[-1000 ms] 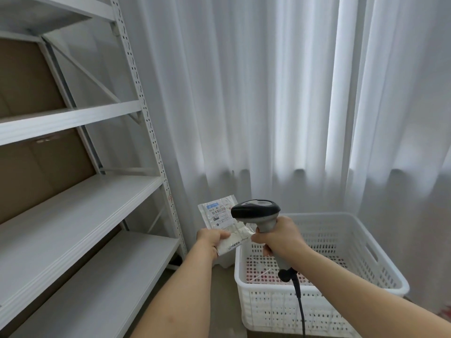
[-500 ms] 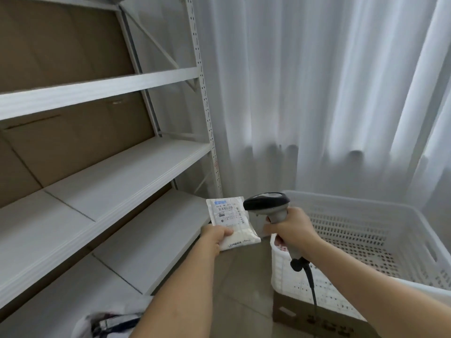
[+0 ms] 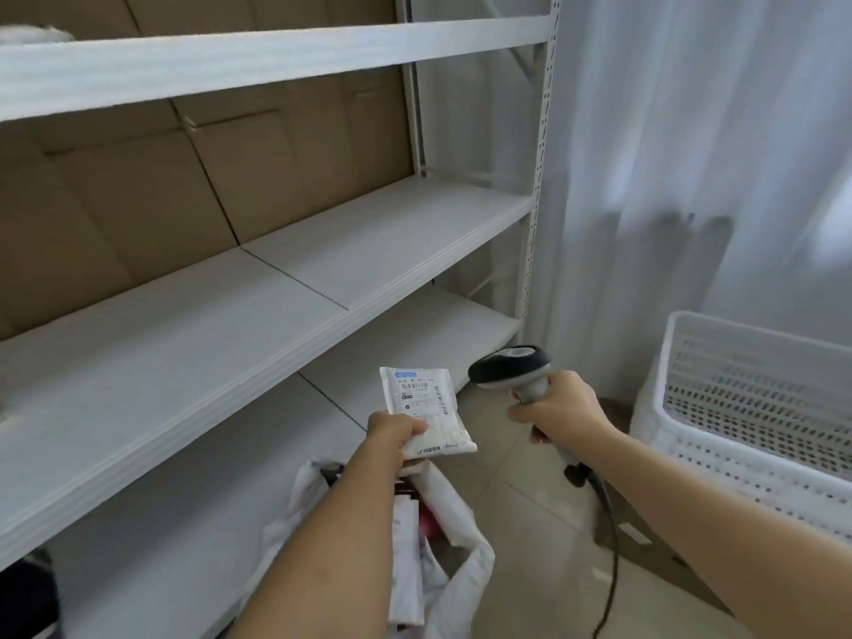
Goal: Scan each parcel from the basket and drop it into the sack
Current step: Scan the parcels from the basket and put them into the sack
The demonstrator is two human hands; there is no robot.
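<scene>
— Parcel (image 3: pixel 426 412): where is it?
— Above the open mouth of the sack (image 3: pixel 442 532), label side up, its near corner pinched by the left hand (image 3: pixel 394 431) with thumb on top and fingers curled beneath.
— And the right hand (image 3: pixel 560 408)?
— Wrapped round the grip of the scanner (image 3: pixel 511 368), just right of the sack and higher; the dark head faces left toward the parcel without touching it, and its cable (image 3: pixel 606 546) hangs down to the floor.
— What is in the sack?
— White and reddish packets, partly hidden by the left forearm.
— The basket (image 3: pixel 756 408)?
— Well right of the sack, white and perforated; its contents cannot be made out. Left of the sack stands a white shelf rack (image 3: pixel 276 288) backed with brown cardboard.
</scene>
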